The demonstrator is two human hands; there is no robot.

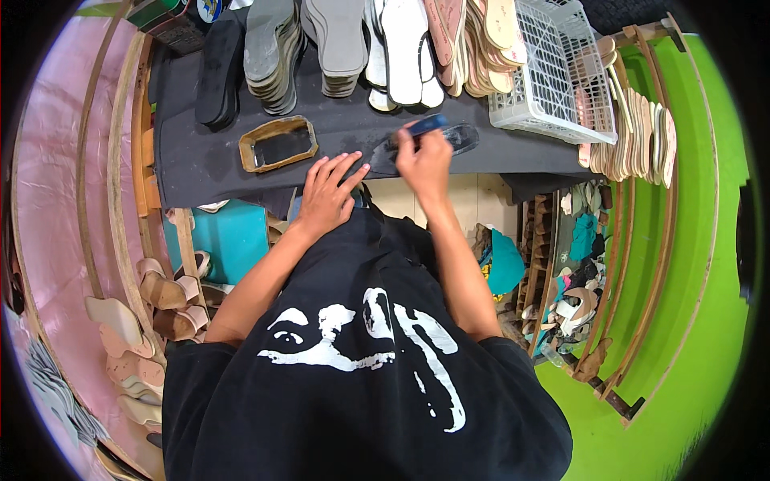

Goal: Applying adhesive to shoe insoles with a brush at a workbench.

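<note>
A black sole-shaped piece (459, 138) lies flat on the dark-covered table near its front edge. Over it, my right hand (425, 164) is closed around a dark blue tool (427, 125), slightly blurred; its working end is hidden, so I cannot tell its exact kind. My left hand (330, 186) rests at the table edge with fingers stretched out and spread. Its fingertips are by the near left end of the black piece. Left of the hands stands a shallow container (247, 152) with a brown, crusted rim and a dark inside.
Along the table's back stand stacks of black soles (218, 76), grey soles (337, 44), white soles (403, 48) and beige insoles (491, 36). A white plastic crate (553, 80) sits at the right corner. Wooden racks with insoles (642, 136) and shoe parts (164, 293) flank both sides.
</note>
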